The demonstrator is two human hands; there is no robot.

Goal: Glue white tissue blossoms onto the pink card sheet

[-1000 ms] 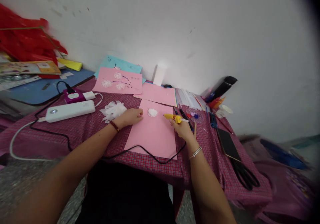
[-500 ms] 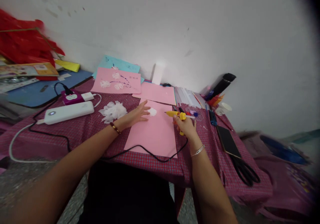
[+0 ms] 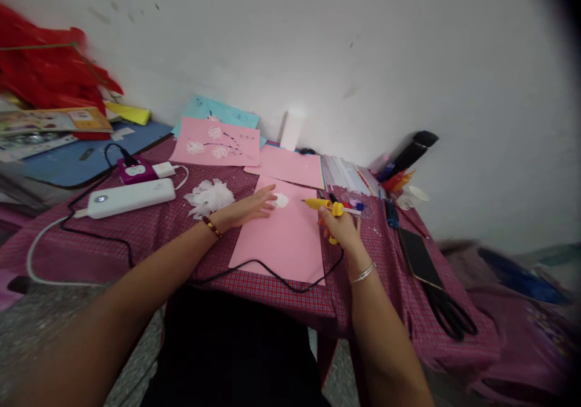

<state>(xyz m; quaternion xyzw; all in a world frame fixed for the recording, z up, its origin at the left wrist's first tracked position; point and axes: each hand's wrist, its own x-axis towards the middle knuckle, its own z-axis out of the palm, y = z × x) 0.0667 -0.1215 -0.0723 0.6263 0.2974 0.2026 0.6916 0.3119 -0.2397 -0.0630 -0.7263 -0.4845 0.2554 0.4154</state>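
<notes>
My right hand [image 3: 338, 228] is wrapped round a yellow glue gun [image 3: 324, 205], with a translucent glue stick poking out at its back. The gun's nozzle points left, over the right side of a pink sheet of paper [image 3: 281, 243]. On the upper part of that sheet sits a small white round patch [image 3: 281, 200]. My left hand [image 3: 252, 207] lies flat at the sheet's left edge, fingers stretched out beside the patch and holding nothing. Left of this hand is a heap of crumpled white tissue pieces [image 3: 209, 198]. A black cord [image 3: 267, 266] crosses the sheet's near end.
Behind stands a pink card with white blossoms [image 3: 215, 143], beside more pink sheets [image 3: 290, 166]. To the left are a white power bank [image 3: 131, 198] and a purple plug adapter [image 3: 136, 171]. Glue sticks [image 3: 345, 174], a black notebook [image 3: 420, 258] and black-handled scissors [image 3: 449, 313] lie right.
The view has shifted slightly. My left hand's fingers have drawn a little closer together beside the white patch. The glue gun stays in my right hand at about the same place.
</notes>
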